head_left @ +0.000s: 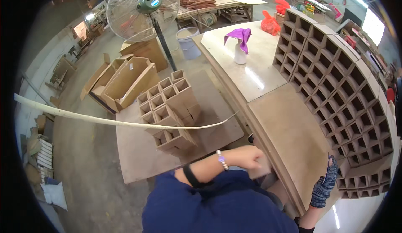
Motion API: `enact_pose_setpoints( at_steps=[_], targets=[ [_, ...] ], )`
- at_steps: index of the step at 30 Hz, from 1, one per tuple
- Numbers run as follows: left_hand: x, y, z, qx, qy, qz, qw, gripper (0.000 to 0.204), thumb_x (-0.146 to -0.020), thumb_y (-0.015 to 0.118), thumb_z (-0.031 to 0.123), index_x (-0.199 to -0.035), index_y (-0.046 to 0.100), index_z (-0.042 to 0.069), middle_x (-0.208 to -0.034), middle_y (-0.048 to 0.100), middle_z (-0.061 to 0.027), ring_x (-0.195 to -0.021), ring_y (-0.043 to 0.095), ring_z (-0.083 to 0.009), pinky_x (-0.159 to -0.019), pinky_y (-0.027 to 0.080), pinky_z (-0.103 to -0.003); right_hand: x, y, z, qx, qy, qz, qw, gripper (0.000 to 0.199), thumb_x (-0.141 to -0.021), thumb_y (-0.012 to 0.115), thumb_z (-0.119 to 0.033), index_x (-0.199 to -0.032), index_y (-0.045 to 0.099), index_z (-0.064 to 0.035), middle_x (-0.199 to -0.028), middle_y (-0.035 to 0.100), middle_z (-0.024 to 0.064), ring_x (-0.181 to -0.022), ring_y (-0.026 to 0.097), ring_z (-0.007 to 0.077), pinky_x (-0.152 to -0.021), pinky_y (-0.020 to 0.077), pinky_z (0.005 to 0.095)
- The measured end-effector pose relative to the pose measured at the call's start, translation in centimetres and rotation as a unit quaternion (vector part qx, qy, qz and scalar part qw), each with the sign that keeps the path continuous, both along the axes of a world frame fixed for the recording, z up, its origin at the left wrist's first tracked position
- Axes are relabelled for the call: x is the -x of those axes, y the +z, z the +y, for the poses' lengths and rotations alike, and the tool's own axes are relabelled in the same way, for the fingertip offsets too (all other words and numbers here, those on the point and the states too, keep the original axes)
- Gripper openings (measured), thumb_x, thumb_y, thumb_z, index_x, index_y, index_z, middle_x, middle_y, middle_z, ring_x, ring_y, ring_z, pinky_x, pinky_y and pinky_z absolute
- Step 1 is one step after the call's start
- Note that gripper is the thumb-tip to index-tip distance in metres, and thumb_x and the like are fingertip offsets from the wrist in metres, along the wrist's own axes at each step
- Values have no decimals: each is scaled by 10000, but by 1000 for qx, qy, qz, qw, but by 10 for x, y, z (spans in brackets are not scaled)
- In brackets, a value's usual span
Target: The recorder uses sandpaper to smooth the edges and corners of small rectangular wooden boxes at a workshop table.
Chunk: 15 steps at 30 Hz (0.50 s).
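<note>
My left hand (250, 157), with a beaded bracelet at its wrist, is held in front of my body beside the table edge. Its fingers are closed on a small tan flat-sided piece (260, 169), blurred so that its exact kind is unclear. My right hand (326, 183) wears a dark grey knitted fingerless glove and rests over the brown tabletop (289, 120). It is close to the lower end of a tall stack of open brown square boxes (331, 61). The right fingers are mostly hidden, and whether they grip anything does not show.
Left of me, more open boxes (169, 93) stand grouped on a low board (134, 157). Beyond are a fan (149, 3), cardboard cartons (130, 80) and a bucket (188, 42). A purple cloth (240, 38) drapes a white bottle (240, 57). A pale curved strip (104, 121) crosses the view.
</note>
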<state>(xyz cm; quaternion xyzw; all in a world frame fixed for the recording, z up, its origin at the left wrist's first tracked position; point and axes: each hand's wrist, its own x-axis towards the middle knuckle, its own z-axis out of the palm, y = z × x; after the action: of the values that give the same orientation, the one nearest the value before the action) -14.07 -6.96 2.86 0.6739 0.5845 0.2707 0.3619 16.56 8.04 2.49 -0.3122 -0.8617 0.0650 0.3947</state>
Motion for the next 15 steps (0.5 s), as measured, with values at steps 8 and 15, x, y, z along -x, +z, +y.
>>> enact_pose_setpoints(
  at_steps=[8,15],
  targets=[
    [68,46,-139,87,250,431,862,86,-627,581,134,-662,635,77,-648,616,-135,-640,624,-289,-591,501,-383,-2,6,-41,47,25,6,999,328,-876,444,-79,-1189,501,1,-1161,539,158,-1086,503,294,-955,364,383],
    [105,21,-221,176,463,480,724,102,-624,680,154,-707,640,112,-695,618,-119,-701,606,-304,-622,484,-409,-5,-1,-60,90,50,20,994,338,-894,405,-77,-1215,479,-2,-1198,516,157,-1120,482,281,-974,348,372]
  ],
)
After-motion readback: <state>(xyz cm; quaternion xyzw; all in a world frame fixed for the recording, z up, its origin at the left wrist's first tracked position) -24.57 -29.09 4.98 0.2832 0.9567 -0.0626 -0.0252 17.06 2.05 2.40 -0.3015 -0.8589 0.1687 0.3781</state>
